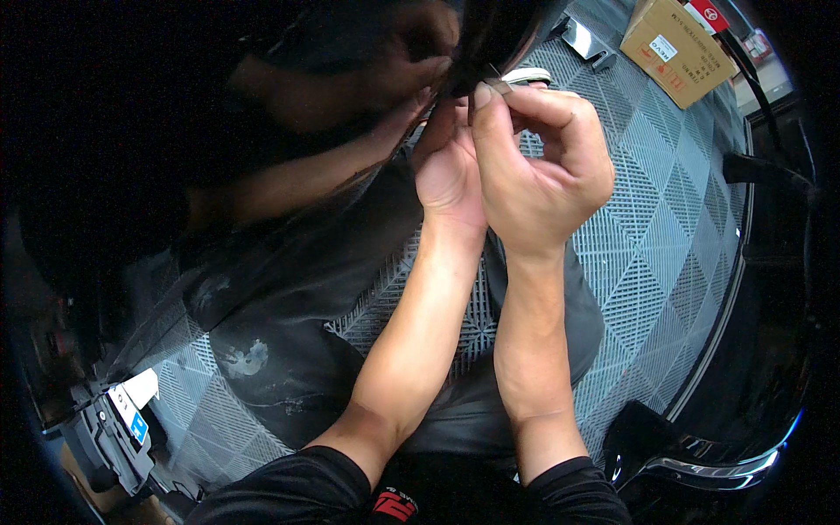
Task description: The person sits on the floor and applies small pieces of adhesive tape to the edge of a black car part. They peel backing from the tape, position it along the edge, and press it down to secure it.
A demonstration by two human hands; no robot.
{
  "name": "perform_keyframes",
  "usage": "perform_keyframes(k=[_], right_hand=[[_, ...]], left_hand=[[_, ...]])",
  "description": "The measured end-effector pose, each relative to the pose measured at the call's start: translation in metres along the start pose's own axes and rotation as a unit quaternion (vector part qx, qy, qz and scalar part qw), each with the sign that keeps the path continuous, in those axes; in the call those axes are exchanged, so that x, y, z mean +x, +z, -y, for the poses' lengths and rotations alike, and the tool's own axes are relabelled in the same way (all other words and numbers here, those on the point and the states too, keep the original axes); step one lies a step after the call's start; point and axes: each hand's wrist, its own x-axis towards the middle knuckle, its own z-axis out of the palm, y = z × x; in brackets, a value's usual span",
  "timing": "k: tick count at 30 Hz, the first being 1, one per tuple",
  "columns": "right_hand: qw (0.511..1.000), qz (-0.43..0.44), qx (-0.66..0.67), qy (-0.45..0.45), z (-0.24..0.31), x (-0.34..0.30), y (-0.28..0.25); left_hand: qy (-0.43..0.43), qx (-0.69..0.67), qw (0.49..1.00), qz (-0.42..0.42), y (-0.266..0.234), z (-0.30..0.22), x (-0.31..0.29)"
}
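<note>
My right hand is closed in a pinch, thumb against forefinger, on a small thin greyish-brown strip. The strip lies close to the lower edge of a glossy black panel, which looks like part of a car body. Just left of it, my left hand reaches up to the same edge with its palm partly showing. Its fingers are mostly hidden by the dark edge and the right hand, so their grip does not show. Both hands are mirrored in the panel.
Grey slatted tiles cover the floor under my bent legs. A cardboard box stands at the far right, near a shiny bracket-like part. Black trim with a chrome strip lies at the lower right; a black plastic part is at lower left.
</note>
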Motion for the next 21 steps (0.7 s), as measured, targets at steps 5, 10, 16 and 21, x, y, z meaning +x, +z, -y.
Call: perform_keyframes(k=[5,10,16,21], right_hand=[[0.996,-0.085,0.022,0.017,0.002,0.001,0.016],[0.995,-0.088,0.028,0.025,0.003,0.0,0.017],[0.999,-0.022,-0.027,0.009,0.004,-0.005,0.006],[0.999,-0.031,-0.03,0.012,0.004,-0.004,0.004]], left_hand=[[-0.006,-0.015,1.0,0.019,-0.017,-0.001,0.002],[0.002,-0.03,0.999,-0.012,-0.016,0.0,0.001],[0.0,-0.006,0.997,-0.074,-0.006,-0.006,-0.006],[0.016,0.052,0.997,-0.057,-0.005,-0.003,-0.003]])
